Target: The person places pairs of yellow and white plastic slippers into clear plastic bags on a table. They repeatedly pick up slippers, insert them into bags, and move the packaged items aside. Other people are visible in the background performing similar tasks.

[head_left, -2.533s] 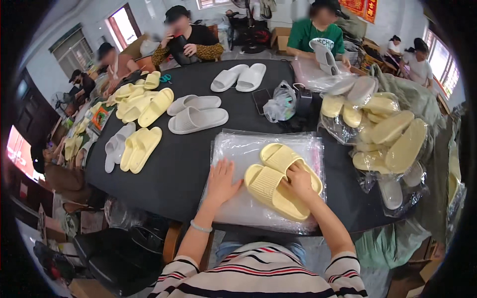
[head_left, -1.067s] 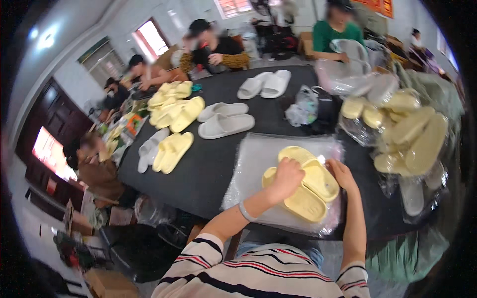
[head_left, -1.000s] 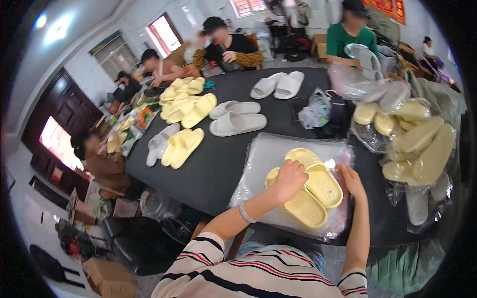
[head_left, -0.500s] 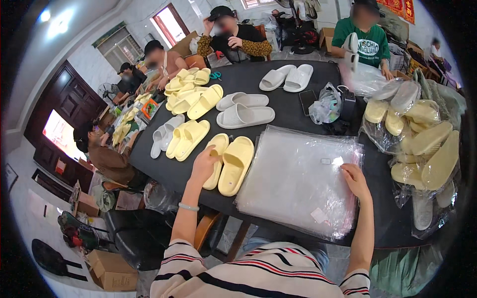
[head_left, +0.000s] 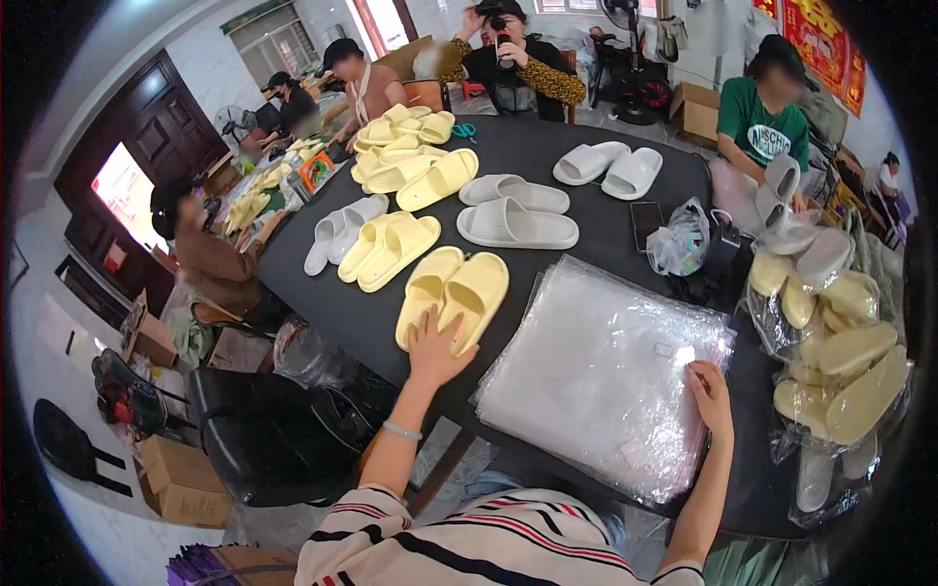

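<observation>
My left hand (head_left: 440,354) lies on the heel ends of a pair of yellow slippers (head_left: 476,296), its fingers spread across both soles. The two slippers stand side by side, toes pointing away from me. To their right is a stack of clear plastic bags (head_left: 596,376), spread flat on the black table (head_left: 430,230). At the stack's right edge, my right hand (head_left: 711,393) has its fingers curled on the rim of a bag; the thumb is mostly hidden.
Beyond lie another yellow pair (head_left: 389,249), grey slippers (head_left: 518,223) and a yellow pile (head_left: 415,156). A phone (head_left: 646,226) and a knotted plastic bag (head_left: 679,239) sit at right, near bagged slippers (head_left: 840,356). A person in green (head_left: 767,122) handles grey slippers across the table.
My left hand has gone from pinching the left yellow slipper's side to lying over both heels; the slippers now sit closer together. My right hand's fingers have curled more at the bag edge. The view has shifted.
</observation>
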The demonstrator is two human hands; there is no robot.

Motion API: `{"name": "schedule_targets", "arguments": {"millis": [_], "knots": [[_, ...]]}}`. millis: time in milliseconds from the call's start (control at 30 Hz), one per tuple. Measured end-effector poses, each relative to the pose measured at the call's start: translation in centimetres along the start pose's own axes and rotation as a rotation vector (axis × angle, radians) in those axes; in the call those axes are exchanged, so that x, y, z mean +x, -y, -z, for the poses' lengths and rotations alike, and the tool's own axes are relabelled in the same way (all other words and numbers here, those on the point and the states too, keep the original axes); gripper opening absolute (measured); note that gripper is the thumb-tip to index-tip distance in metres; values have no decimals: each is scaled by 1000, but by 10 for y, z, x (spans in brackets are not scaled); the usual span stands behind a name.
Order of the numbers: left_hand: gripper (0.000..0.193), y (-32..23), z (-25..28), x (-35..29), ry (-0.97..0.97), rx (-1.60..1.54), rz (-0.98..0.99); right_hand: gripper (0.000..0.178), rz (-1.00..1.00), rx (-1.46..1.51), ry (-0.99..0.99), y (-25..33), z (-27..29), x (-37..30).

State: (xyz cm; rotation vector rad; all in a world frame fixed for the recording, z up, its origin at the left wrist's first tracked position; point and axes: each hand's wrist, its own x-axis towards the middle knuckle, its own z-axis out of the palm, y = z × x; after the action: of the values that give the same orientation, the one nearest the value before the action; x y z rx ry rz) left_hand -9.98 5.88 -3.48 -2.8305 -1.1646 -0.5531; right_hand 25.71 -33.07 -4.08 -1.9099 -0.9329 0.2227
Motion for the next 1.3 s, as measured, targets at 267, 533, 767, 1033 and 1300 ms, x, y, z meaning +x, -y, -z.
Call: {"name": "schedule_targets", "arguments": {"millis": [267, 533, 767, 1033, 1300], "knots": [[73, 64, -9, 40, 41, 50, 153, 20, 25, 24, 23, -7, -1, 0], [73, 145, -16, 81, 108, 117, 286, 20, 29, -2, 17, -4, 2, -1], [75, 164, -23, 115, 22, 148, 566, 21, 35, -38, 4, -18, -1, -4], [89, 44, -38, 121, -302, -427, 167, 21, 46, -6, -20, -25, 2, -4], [78, -70, -42, 79, 522, -603, 14, 49, -128, 187, -410, -42, 11, 5]]}}
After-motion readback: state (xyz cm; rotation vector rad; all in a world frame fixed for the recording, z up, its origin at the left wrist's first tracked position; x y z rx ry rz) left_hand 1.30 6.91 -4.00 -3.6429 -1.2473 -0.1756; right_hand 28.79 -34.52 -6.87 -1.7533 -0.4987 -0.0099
